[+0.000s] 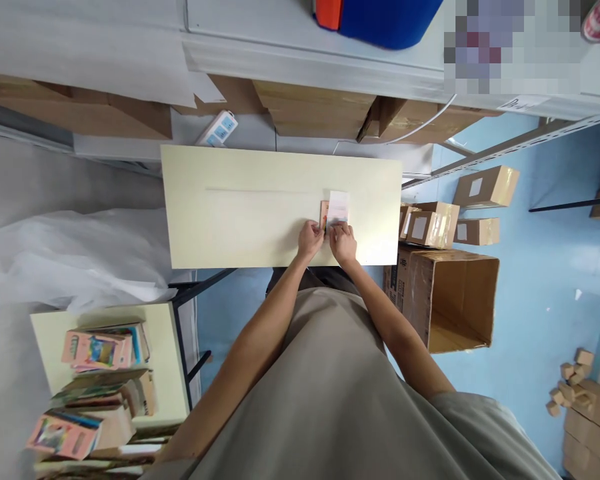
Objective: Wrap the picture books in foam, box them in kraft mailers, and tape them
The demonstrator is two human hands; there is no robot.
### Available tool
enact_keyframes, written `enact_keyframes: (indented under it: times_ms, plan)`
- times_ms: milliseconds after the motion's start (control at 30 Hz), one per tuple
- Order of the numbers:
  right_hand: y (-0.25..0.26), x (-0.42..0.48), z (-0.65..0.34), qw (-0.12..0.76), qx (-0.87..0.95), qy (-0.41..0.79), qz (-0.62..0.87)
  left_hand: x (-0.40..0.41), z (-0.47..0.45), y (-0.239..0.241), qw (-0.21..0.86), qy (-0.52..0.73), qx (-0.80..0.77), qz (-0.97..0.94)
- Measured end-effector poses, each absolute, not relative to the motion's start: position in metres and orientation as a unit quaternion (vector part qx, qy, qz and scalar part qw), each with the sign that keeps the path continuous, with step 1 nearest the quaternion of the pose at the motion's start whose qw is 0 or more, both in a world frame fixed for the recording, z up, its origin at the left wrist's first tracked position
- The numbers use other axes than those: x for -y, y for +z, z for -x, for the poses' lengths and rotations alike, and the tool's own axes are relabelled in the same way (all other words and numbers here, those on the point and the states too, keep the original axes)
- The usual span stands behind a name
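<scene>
A small booklet [324,208] with an orange-pink cover lies on the pale yellow tabletop [250,213], right of its middle. Over its right side is a whitish paper sheet [339,202] with faint pink and blue areas; I cannot tell whether it is a page of the booklet or loose. My left hand [311,241] pinches the booklet's lower left edge between thumb and fingers. Close beside it, my right hand [344,243] has its fingers curled onto the lower end of the sheet. My fingertips partly hide both items.
A white power strip [221,128] lies behind the tabletop, before cardboard boxes [315,113] under a shelf. An open carton [463,303] and smaller boxes [433,223] stand to the right. Left are stacked books [97,350] on a second table and white plastic sheeting [75,253].
</scene>
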State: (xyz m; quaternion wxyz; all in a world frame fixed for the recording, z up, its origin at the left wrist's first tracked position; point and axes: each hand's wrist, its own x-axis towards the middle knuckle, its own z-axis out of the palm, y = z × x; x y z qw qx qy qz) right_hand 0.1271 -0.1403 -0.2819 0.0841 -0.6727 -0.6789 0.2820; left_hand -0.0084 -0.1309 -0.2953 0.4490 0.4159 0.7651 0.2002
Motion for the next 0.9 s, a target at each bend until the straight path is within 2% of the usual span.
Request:
enact_keyframes:
  times_ms: [200, 333, 567, 733, 900]
  plan:
    - [-0.271, 0.125, -0.146, 0.051, 0.681, 0.321, 0.657, 0.129, 0.002, -0.295, 0.441, 0.166, -0.774, -0.424]
    - [-0.275, 0.093, -0.162, 0.092, 0.615, 0.297, 0.725, 0.128, -0.001, -0.301, 0.431, 0.145, -0.779, -0.431]
    - [-0.290, 0.039, -0.151, 0.051, 0.489, 0.345, 0.799, 0.129, 0.002, -0.309, 0.455, 0.176, -0.764, -0.422]
    - [-0.286, 0.027, -0.144, 0.033, 0.493, 0.355, 0.794, 0.133, -0.001, -0.311, 0.461, 0.212, -0.764, -0.400]
    - [-0.274, 0.026, -0.138, 0.046, 0.533, 0.328, 0.779, 0.140, -0.011, -0.313, 0.419, 0.238, -0.757, -0.441]
